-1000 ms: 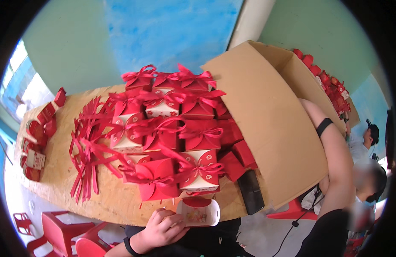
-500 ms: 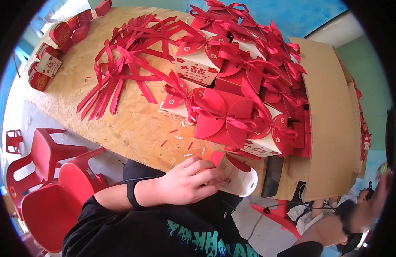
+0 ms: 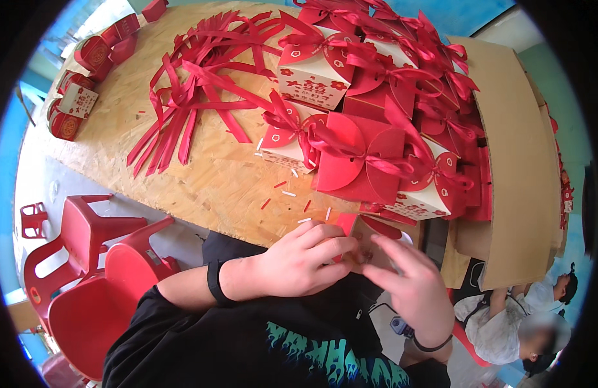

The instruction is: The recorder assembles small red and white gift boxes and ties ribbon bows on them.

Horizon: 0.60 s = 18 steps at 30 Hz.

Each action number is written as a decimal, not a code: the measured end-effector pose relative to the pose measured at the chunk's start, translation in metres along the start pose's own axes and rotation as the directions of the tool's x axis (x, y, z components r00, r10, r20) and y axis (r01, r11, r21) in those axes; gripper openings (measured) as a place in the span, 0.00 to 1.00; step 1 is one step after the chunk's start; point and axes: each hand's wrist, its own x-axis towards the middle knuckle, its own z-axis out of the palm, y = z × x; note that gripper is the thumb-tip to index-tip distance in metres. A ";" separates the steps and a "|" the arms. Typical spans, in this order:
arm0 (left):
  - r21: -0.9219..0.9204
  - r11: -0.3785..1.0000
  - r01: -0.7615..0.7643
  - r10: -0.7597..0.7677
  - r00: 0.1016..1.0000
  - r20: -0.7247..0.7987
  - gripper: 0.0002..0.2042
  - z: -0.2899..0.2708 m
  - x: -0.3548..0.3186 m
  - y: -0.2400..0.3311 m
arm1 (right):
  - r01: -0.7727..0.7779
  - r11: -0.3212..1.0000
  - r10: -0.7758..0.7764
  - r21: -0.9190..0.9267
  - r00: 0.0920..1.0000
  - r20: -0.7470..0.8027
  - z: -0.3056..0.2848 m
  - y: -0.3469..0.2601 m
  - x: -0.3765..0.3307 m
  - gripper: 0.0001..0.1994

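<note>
My left hand (image 3: 315, 258) is closed around a small red and white gift box (image 3: 345, 224) just off the table's front edge. The box's top is unfastened, and a red flap (image 3: 381, 226) stands out at its far side. Small contents seem to show inside, too covered to name. My right hand (image 3: 412, 284) reaches in from the right, its fingers apart at the box's opening. Nothing can be made out between them. Right behind the box stand several finished boxes (image 3: 360, 158) in red and white, tied with red ribbon bows.
Loose red ribbons (image 3: 189, 97) lie across the wooden table (image 3: 215, 187), with small red and white paper strips (image 3: 288, 193) nearer me. Unribboned boxes (image 3: 77, 100) line the far left edge. A cardboard carton (image 3: 515, 168) stands right, red chairs (image 3: 85, 310) lower left. Another person (image 3: 499, 323) sits lower right.
My right hand has come in from the far right, where it was blurred with something small and colourful at its fingers, to the box's opening. My left hand keeps its hold on the box.
</note>
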 end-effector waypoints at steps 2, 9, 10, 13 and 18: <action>-0.004 1.000 0.005 -0.005 1.000 0.006 0.09 -0.001 -0.001 0.001 | -0.056 0.996 0.057 0.065 0.998 -0.013 0.001 0.005 -0.006 0.11; -0.003 1.000 -0.027 0.027 1.000 0.013 0.10 -0.005 -0.001 0.003 | -0.155 0.962 0.213 0.224 0.941 -0.262 0.006 0.019 -0.032 0.22; -0.004 1.000 -0.029 0.029 0.999 0.020 0.10 -0.004 -0.002 0.003 | -0.157 0.961 0.217 0.229 0.940 -0.265 0.010 0.020 -0.033 0.22; -0.027 1.000 0.007 -0.007 1.000 -0.007 0.11 -0.002 -0.001 0.005 | -0.118 0.971 0.183 0.210 0.928 -0.325 0.035 0.021 -0.035 0.21; -0.021 0.999 0.028 -0.030 0.992 -0.119 0.21 0.006 0.001 0.006 | -0.163 0.986 0.157 0.023 0.889 -0.431 0.062 0.011 -0.027 0.19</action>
